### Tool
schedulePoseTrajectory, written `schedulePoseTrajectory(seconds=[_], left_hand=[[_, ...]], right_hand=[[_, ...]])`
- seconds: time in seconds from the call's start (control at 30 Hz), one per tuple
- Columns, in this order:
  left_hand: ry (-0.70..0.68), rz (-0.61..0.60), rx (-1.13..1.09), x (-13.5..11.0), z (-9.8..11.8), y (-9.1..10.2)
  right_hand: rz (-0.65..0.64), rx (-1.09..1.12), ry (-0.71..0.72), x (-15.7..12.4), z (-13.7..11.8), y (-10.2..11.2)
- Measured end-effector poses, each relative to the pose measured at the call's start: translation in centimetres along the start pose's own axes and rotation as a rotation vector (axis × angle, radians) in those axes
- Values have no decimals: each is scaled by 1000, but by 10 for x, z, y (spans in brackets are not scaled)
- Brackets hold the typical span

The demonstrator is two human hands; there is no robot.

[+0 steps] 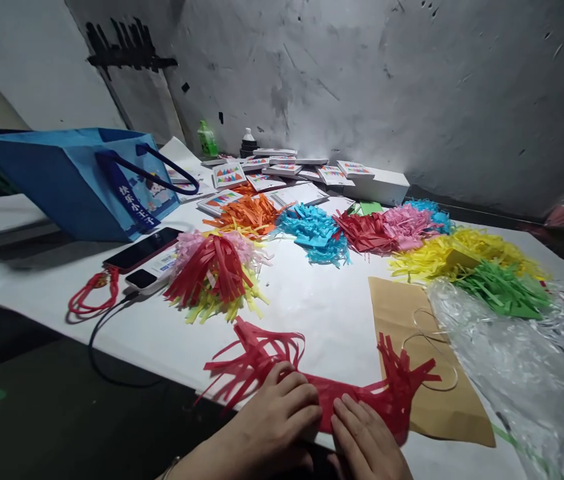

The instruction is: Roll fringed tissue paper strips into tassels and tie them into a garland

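Observation:
A red tissue-paper tassel [327, 397], with fringe cut at both ends, lies spread across the front edge of the white-covered table. My left hand [277, 420] has its fingers curled over the tassel's plain middle band, left of centre. On the same band, my right hand [367, 437] presses its fingers together, a short way to the right. Both thumbs are mostly hidden below the paper. The left fringe fans out past my left knuckles, while the right fringe stands up over a brown paper sheet [432, 413]. Behind my left hand sits a bunch of red, pink and yellow tassels [217, 273].
Orange [249, 213], blue [315, 230], red [367, 230], yellow [467, 250] and green tassels [505, 287] line the back. Clear plastic bags [507, 373] cover the right side. Phones [142, 250], a cable [93, 347] and a blue gift bag [72, 180] stand left; flat boxes [282, 170] lie by the wall.

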State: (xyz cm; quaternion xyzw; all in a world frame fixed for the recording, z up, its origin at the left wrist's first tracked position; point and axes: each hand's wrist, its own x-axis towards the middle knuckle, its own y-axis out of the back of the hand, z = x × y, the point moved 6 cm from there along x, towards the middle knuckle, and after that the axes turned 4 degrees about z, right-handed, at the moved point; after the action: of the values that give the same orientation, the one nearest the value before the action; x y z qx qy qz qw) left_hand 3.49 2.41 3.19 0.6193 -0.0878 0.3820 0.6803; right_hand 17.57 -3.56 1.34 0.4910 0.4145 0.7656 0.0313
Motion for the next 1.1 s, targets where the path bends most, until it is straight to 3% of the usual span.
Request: schedulePoseTrajectory(seconds=[0.1, 0.2, 0.4, 0.6, 0.7, 0.8, 1.0, 1.1], left_hand=[[-45, 3, -60, -13, 1, 0], [5, 42, -98, -20, 2, 0], [254, 32, -24, -12, -7, 1], [452, -130, 164, 5, -14, 1], [441, -78, 162, 6, -14, -1], [304, -14, 58, 3, -9, -1], [64, 45, -31, -11, -2, 8], [67, 82, -93, -17, -3, 10]], right_hand=[[18, 29, -2, -9, -3, 6], [47, 93, -51, -12, -4, 11], [120, 134, -539, -14, 7, 10], [-28, -55, -692, -7, 13, -4], [-15, -37, -668, -2, 16, -4], [29, 86, -554, 0, 15, 0], [-56, 105, -252, -6, 9, 14], [-32, 126, -295, -6, 9, 19]])
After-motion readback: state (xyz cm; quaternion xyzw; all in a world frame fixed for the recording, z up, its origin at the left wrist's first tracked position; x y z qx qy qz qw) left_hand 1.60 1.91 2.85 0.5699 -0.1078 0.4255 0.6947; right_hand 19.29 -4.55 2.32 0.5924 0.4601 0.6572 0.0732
